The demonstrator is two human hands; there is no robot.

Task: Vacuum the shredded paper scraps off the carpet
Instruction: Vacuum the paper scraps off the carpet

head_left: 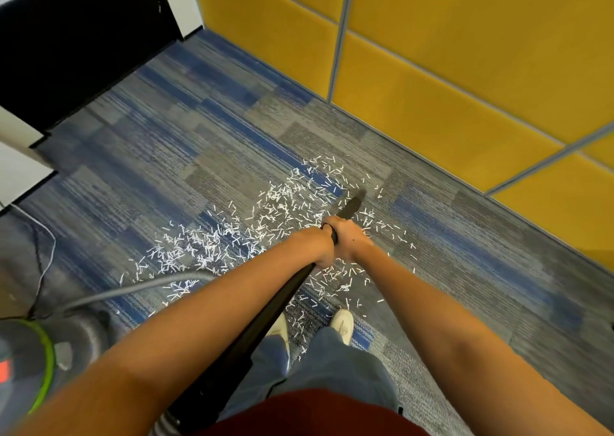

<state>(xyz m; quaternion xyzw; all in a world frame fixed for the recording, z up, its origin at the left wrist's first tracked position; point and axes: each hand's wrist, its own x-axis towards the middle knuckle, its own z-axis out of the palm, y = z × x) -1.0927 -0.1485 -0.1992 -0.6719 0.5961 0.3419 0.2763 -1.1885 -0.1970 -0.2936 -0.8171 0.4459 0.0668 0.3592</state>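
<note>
The left hand [323, 249] and right hand [350, 236], side by side, have their fingers clenched round the black tube [290, 289]. Paper scraps [265, 223] lie across the carpet [166, 130] from 8 o'clock of the hands round to 12, where the nozzle [353, 207] points. I would keep the nozzle low and use slow, overlapping strokes. Its tip is blurred, so I cannot tell whether it touches the carpet. The vacuum body [26, 362] is cut off at 8 o'clock.

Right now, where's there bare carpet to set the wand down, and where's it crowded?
Bare carpet lies between the paper scraps and the black door, and along the yellow wall panels at right. Scraps crowd around the wand tip and the shoes.
</note>
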